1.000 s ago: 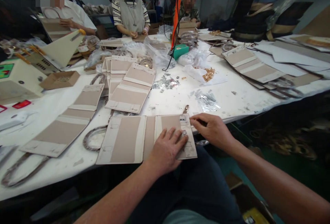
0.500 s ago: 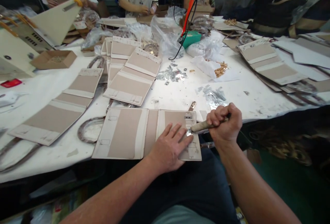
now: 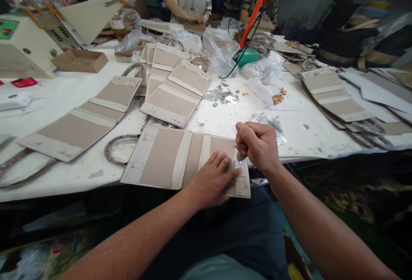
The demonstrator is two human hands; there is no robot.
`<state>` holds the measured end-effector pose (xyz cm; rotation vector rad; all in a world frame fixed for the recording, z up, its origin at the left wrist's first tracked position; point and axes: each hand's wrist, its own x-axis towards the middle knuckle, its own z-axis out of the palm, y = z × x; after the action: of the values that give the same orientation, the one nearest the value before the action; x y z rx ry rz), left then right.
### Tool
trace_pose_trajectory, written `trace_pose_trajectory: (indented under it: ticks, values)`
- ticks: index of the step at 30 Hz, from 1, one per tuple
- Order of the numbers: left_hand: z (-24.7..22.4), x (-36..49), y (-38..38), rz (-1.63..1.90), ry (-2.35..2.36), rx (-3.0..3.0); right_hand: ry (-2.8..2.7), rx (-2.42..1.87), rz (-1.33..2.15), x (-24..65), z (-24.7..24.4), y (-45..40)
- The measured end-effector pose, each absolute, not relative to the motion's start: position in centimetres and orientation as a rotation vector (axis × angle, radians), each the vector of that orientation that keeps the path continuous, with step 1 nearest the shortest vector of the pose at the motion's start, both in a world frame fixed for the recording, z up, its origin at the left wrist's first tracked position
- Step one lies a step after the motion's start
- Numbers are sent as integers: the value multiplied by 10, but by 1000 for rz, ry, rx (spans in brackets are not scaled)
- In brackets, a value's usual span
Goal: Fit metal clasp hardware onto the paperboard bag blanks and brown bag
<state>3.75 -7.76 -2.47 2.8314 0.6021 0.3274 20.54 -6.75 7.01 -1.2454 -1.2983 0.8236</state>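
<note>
An opened-out beige bag panel (image 3: 164, 157) with pale strips lies flat at the table's front edge. My left hand (image 3: 210, 179) rests on its right part, palm down with the fingers stretched out. Beside its thumb is a small shiny metal plate (image 3: 238, 164) on the panel. My right hand (image 3: 257, 144) makes a fist around a hand tool (image 3: 240, 156) with a thick beige shaft. Only the tool's lower end shows, pointing down at the metal plate; its exact kind is hidden. A brown looped handle (image 3: 120, 149) sticks out behind the panel's left side.
More bag panels lie at left (image 3: 74, 121), in a stack (image 3: 177, 91) and at right (image 3: 334, 93). Loose silver plates (image 3: 222, 95), gold fittings (image 3: 279, 96) and a cardboard box (image 3: 80, 61) are on the table. A cream machine (image 3: 28, 48) stands left; people work opposite.
My right hand has moved left and turned the tool from a slant to more upright over the metal plate. My left hand stays on the panel. The whole view has shifted slightly.
</note>
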Motion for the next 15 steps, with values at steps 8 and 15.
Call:
trace_pose_trajectory:
  ticks: [8,15]
  values:
    - [-24,37,-76,314,580,2825,-1515,-1382,845,196,70,-62]
    - [-19,36,-77,302,592,2846,-1241,-1193,714,211,65,-75]
